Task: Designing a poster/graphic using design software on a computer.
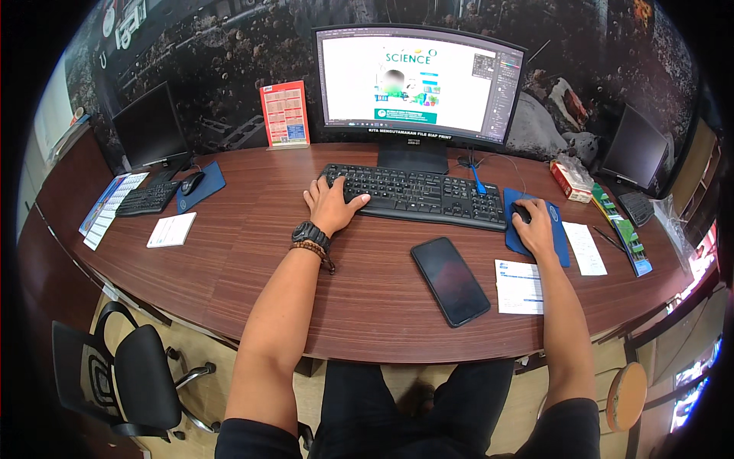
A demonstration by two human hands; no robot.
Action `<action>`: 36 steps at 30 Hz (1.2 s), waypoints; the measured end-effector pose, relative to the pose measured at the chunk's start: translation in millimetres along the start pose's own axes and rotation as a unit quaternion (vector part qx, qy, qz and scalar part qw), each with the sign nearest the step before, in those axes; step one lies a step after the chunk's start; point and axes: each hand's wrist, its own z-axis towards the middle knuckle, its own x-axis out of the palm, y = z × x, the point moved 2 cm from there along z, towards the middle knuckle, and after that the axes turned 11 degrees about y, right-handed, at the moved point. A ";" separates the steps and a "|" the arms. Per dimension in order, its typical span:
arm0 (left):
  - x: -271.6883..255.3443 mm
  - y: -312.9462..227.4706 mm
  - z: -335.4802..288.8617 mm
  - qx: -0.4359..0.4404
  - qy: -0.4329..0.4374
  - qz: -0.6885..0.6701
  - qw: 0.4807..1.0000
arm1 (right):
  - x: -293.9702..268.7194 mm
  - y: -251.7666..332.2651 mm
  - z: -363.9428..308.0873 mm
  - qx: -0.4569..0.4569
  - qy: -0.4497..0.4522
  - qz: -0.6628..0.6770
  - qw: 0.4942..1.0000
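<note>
Resting its fingers on the left end of the long black keyboard (413, 195), the left hand (330, 208) is lying open. Its fingers are spreading out, its thumb is pointing to the right, and it is not gripping anything. The right hand (537, 226) is curling over the small black mouse (521, 213), nearly hiding it, and the mouse is sitting on a blue mouse pad (514, 243) just to the right of the keyboard. Whether a finger is pushing a button or a key, I cannot tell. The big curved monitor (344, 84) is standing behind the keyboard and showing a page (407, 96) with green and blue pictures. So the step in hand seems to be computer work on that page, with the 2 hands sharing the job. A next move with the mouse would be needing a light finger and a steady wrist, while the left fingers would be needing to find the wanted keys without slipping. A black phone (450, 281) is lying on the brown tabletop (367, 329), on the near side of the keyboard, and a white paper (518, 288) is lying near it, just beside the right forearm (564, 314).
</note>
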 end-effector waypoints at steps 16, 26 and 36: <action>1.4 0.0 -0.6 0.009 -0.006 -0.005 1.000 | 0.7 -0.8 -0.3 -0.025 0.028 0.013 0.999; 3.1 1.9 0.4 0.012 -0.021 -0.004 1.000 | 2.2 -1.7 2.2 -0.027 0.034 0.016 0.999; 2.2 1.9 0.5 0.005 0.000 -0.004 1.000 | 2.8 -2.4 2.0 -0.034 0.031 0.024 0.999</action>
